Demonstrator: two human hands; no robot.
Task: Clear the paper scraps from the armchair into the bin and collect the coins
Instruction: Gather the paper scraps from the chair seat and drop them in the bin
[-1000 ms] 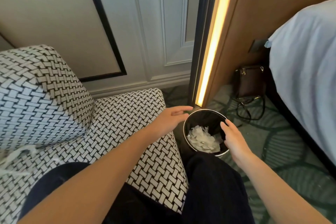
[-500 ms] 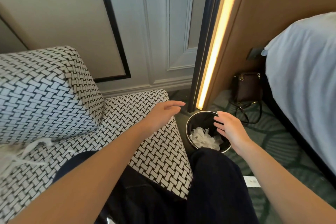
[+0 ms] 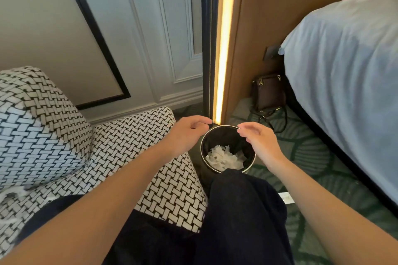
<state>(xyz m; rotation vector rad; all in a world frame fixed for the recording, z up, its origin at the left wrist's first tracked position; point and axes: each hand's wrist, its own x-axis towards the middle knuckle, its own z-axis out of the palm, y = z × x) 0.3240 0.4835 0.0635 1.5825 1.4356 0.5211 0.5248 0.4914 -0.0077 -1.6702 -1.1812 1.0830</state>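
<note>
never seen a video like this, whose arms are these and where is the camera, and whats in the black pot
There is no machine here. These are a person's two bare arms, filmed by one wide-angle camera worn on their head, looking forward and down. The dark shape at the bottom is their trousers, next to a black-and-white woven armchair. The left hand and the right hand hover over a round black bin on the carpet, fingers relaxed, nothing visibly held. Inside the bin lie white paper scraps. On the right are a bed and a brown handbag on the floor. No coins show.
</note>
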